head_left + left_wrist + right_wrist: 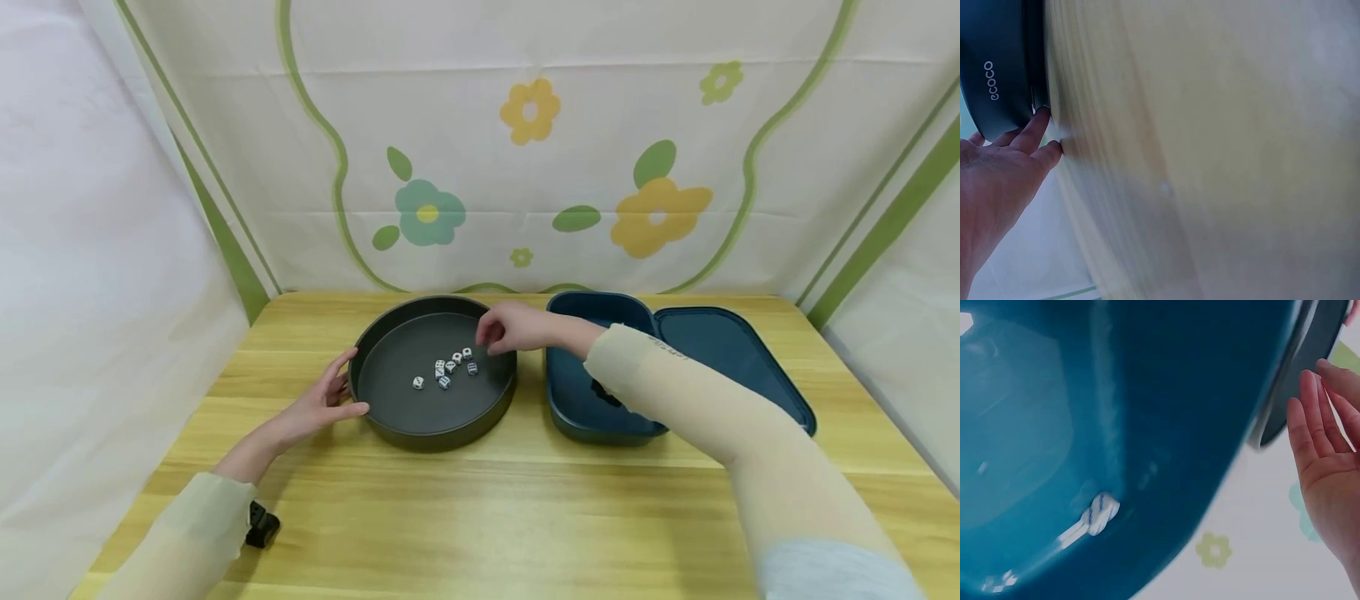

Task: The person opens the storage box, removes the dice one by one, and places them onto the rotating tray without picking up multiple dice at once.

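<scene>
While seven dice (450, 369) lie in one tray (390, 417), left hand (324, 402) rests spread; right hand's (510, 327) grip unclear.

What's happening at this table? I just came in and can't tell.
A person sits at a wooden table with a round dark tray holding several small dice. The left hand rests against the tray's outer rim, steadying it. The right hand hovers over the tray's far edge, just above the dice, fingers bent downward. A blue box stands open beside the tray.
</scene>
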Demonstrator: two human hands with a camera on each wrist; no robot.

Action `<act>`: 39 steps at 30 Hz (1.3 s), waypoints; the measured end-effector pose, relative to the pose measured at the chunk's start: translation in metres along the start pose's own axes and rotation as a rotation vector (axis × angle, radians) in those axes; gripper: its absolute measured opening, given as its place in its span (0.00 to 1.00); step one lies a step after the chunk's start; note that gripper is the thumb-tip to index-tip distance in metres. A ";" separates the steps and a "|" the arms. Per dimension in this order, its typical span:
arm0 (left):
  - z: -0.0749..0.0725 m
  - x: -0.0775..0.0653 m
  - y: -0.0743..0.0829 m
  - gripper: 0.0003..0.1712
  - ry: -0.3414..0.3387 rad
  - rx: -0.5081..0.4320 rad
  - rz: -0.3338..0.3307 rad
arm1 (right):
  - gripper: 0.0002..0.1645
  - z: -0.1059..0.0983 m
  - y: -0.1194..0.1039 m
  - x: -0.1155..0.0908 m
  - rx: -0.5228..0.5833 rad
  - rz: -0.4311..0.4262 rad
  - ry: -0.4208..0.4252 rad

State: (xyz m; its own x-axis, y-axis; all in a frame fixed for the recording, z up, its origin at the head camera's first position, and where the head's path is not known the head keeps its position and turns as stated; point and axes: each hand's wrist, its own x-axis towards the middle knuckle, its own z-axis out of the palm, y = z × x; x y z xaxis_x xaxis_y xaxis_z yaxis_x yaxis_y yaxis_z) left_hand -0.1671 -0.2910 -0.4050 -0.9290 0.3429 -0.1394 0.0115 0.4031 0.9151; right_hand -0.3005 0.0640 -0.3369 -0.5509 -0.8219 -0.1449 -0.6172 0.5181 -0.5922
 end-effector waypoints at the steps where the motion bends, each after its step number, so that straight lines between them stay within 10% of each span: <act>1: 0.000 0.000 0.000 0.53 -0.001 0.002 0.003 | 0.10 -0.003 0.001 -0.006 0.002 -0.005 0.003; 20: 0.000 -0.001 0.002 0.53 0.000 0.001 0.009 | 0.10 -0.030 0.039 -0.088 -0.011 0.038 0.120; 39: -0.003 -0.004 -0.004 0.54 0.009 -0.005 -0.012 | 0.30 -0.027 0.096 -0.094 -0.053 0.202 0.166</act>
State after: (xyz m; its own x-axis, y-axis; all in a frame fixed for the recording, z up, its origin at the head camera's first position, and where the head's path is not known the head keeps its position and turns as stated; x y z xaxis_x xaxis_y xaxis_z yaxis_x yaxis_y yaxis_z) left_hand -0.1641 -0.2965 -0.4069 -0.9322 0.3307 -0.1468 -0.0014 0.4024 0.9154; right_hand -0.3233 0.1975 -0.3592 -0.7478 -0.6527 -0.1216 -0.5115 0.6831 -0.5213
